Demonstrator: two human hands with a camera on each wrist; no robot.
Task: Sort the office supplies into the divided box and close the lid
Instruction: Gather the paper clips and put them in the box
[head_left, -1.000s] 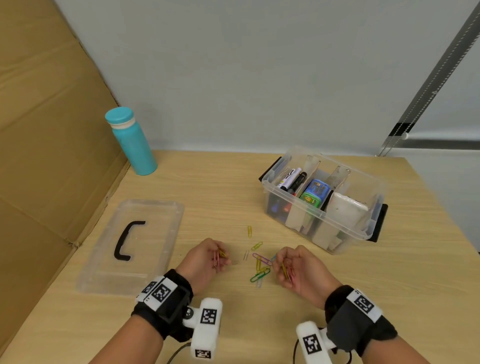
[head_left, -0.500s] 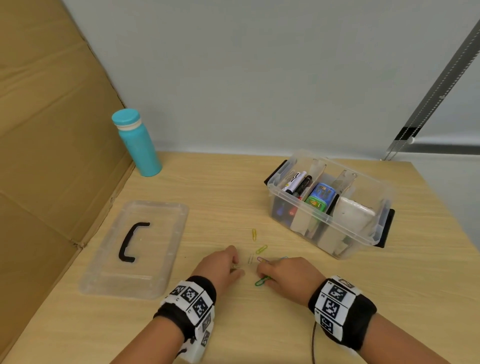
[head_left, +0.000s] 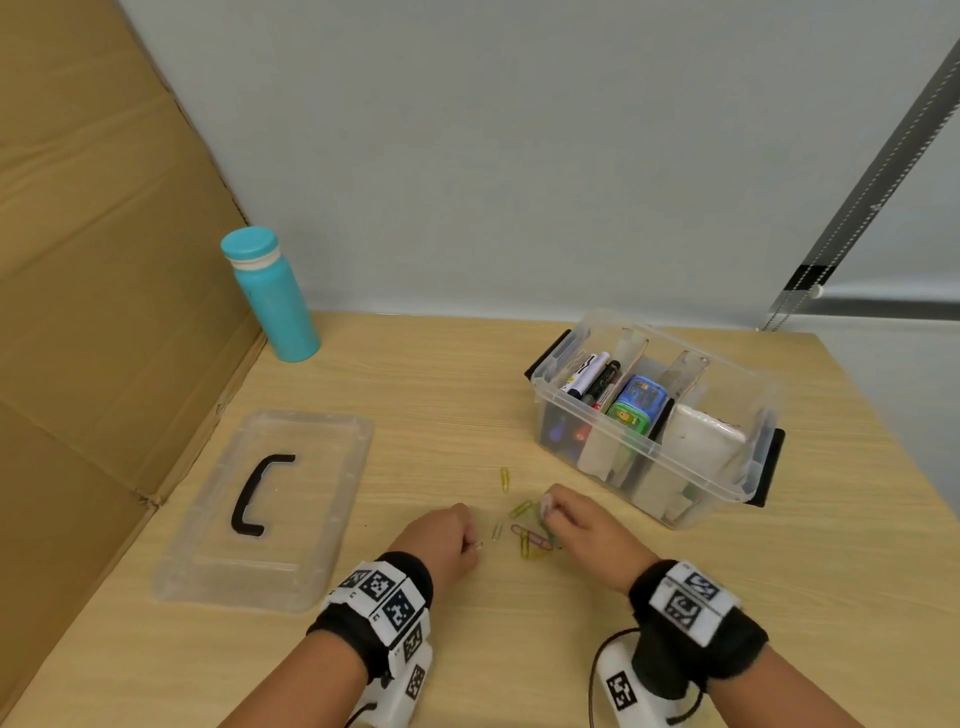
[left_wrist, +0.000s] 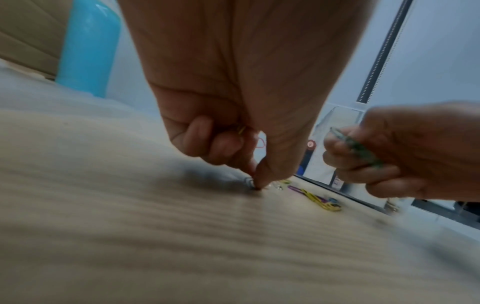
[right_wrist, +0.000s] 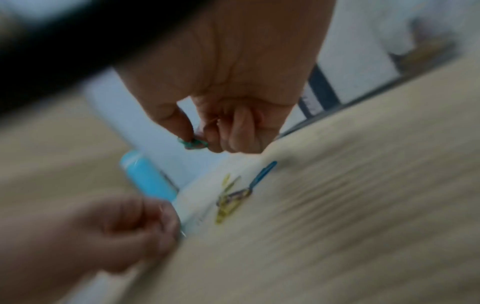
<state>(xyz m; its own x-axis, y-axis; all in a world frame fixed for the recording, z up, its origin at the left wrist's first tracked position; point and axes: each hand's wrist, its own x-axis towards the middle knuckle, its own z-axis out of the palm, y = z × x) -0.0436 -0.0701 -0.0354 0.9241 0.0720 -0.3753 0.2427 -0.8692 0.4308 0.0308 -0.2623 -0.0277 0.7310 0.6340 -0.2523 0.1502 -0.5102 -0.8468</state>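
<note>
Several coloured paper clips (head_left: 530, 538) lie loose on the wooden table between my hands. My left hand (head_left: 451, 535) pinches a silver clip (head_left: 477, 545) against the table with thumb and forefinger; more clips sit tucked in its curled fingers (left_wrist: 241, 129). My right hand (head_left: 576, 530) is lifted a little and pinches a green clip (right_wrist: 193, 143), and more clips show in its curled fingers (right_wrist: 215, 121). The clear divided box (head_left: 737, 483) stands open at the right, holding markers (head_left: 597, 379), a blue-green item (head_left: 636, 402) and a white item (head_left: 701, 441). The clear lid (head_left: 332, 467) with a black handle lies at the left.
A teal bottle (head_left: 272, 296) stands at the back left by the cardboard wall (head_left: 93, 260). One yellow clip (head_left: 504, 478) lies apart, farther out. The table's right edge runs just past the box.
Both hands turned palm-down and dropped to the table. The right hand has since picked a green clip out of the pile and lifted it; the left hand pinches a silver clip.
</note>
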